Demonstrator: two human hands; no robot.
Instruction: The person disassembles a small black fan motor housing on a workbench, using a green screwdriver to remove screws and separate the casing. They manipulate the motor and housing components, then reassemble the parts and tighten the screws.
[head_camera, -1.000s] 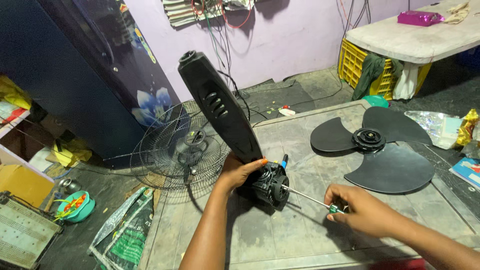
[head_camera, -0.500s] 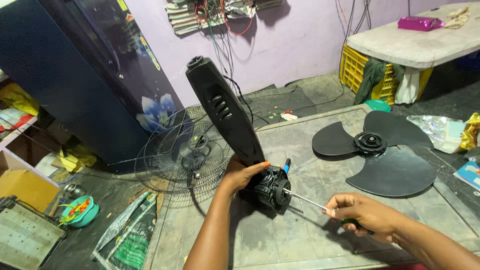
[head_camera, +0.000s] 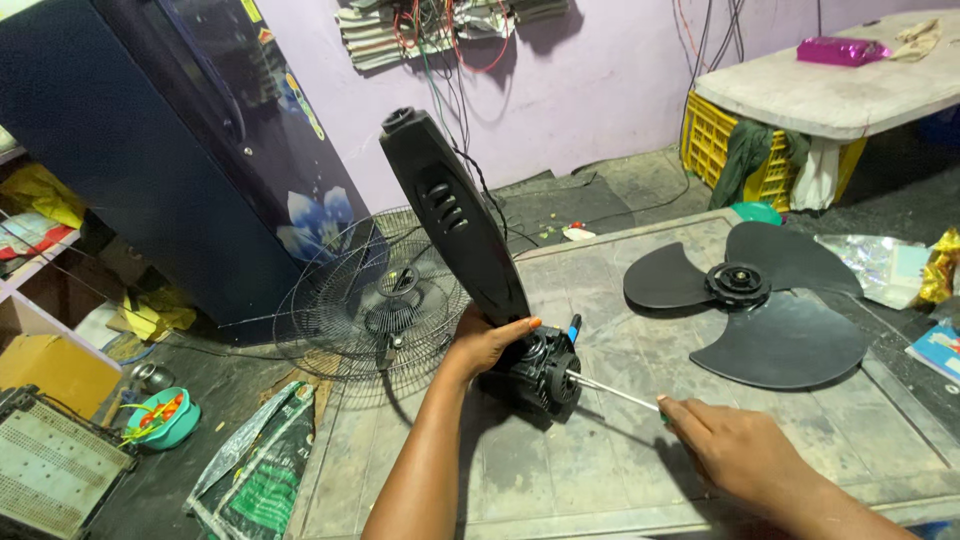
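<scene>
Both arms are bare from where they enter the view to the fingertips: no sleeves, gloves, watch, bracelets or rings show. The left hand has an orange-painted nail on the thumb tip, the only colour worn that is visible. The right hand shows its back and knuckles; its nails are turned away and cannot be seen. The forearms are slim and unmarked.

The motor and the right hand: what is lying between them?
In the head view, a thin metal screwdriver shaft spans the gap from the motor to the right hand, above the bare board.
</scene>
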